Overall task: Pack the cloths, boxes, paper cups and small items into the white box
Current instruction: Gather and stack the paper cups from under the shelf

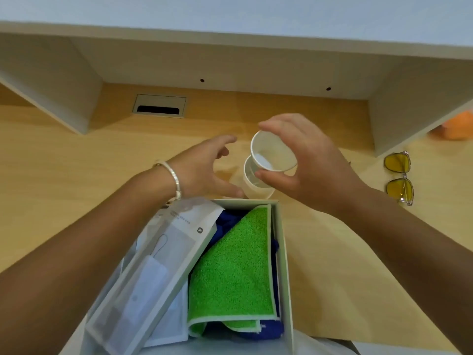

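The white box stands at the near edge of the desk. Inside it a green cloth lies folded over a blue cloth, and a white product box leans tilted across its left side. Just beyond the box, my right hand grips a white paper cup by its rim, tilted toward me. A second paper cup stands on the desk right under it. My left hand, with a silver bracelet on the wrist, hovers open to the left of the cups and holds nothing.
Yellow-lensed glasses lie on the wooden desk at the right. An orange object sits partly hidden behind the right shelf panel. A cable grommet is set in the desk at the back left, under a shelf.
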Demonstrator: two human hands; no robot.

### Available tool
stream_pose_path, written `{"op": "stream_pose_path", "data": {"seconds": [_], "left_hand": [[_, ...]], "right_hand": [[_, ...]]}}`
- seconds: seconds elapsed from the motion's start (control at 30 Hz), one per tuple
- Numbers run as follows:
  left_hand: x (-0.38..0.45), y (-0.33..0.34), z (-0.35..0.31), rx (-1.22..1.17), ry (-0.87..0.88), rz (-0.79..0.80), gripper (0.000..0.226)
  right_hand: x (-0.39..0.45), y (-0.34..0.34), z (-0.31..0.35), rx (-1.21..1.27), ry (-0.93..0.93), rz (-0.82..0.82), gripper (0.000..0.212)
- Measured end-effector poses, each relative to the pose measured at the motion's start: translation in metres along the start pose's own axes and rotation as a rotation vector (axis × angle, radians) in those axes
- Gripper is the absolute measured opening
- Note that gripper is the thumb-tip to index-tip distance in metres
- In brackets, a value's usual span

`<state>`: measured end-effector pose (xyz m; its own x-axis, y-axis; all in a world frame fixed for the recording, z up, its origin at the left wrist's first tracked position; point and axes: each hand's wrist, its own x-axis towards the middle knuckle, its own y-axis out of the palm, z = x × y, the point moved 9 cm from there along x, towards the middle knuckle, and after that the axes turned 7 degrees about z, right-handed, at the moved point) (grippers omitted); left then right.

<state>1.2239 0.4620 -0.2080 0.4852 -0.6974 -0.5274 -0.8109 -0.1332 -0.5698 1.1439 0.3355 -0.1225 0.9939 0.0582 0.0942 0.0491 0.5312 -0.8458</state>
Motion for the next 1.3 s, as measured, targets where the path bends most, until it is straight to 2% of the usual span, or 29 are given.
{"op": "stream_pose_path", "data": {"seconds": [0.1,0.33,0.53,0.63,0.7,0.8,0.93,1.0,1.07,1.17,1.3], "left_hand": [[-0.018,-0.013,0.013,-0.056,0.016,-0.083,0.091],[-0.035,-0.001,0.015,-0.105,0.102,-0.111,0.069],[-0.026,0.005,0.01,-0.05,0.187,-0.136,0.064],[-0.025,0.004,0.0,-0.085,0.2,-0.155,0.059],[-0.022,-0.001,-0.007,-0.127,0.168,-0.178,0.057],[-0.012,-0.006,-0.017,-0.094,0.08,-0.196,0.06],[0.011,0.001,-0.033,0.011,-0.013,-0.094,0.063],[0.022,0.009,-0.037,0.012,-0.061,-0.034,0.038],[0.031,0.016,-0.033,-0.008,-0.101,-0.001,0.018],[0.04,0.027,-0.014,-0.092,-0.193,0.009,0.017],[0.033,0.027,0.011,-0.342,-0.285,-0.065,0.021]], "right_hand": [[0.002,0.018,-0.004,-0.053,-0.01,0.057,0.062],[0.0,0.058,-0.017,-0.072,0.023,0.143,0.066],[-0.004,0.082,-0.03,-0.162,-0.001,0.239,0.078],[-0.01,0.081,-0.029,0.002,0.069,0.263,0.091],[-0.017,0.069,-0.026,0.174,0.121,0.17,0.098],[-0.037,0.047,-0.04,0.423,0.237,-0.038,0.099],[-0.069,0.045,-0.079,0.633,0.425,-0.169,0.074],[-0.08,0.05,-0.099,0.64,0.486,-0.195,0.061],[-0.087,0.06,-0.116,0.609,0.52,-0.164,0.051],[-0.088,0.082,-0.135,0.457,0.554,-0.03,0.052],[-0.075,0.114,-0.137,0.282,0.497,0.224,0.069]]}}
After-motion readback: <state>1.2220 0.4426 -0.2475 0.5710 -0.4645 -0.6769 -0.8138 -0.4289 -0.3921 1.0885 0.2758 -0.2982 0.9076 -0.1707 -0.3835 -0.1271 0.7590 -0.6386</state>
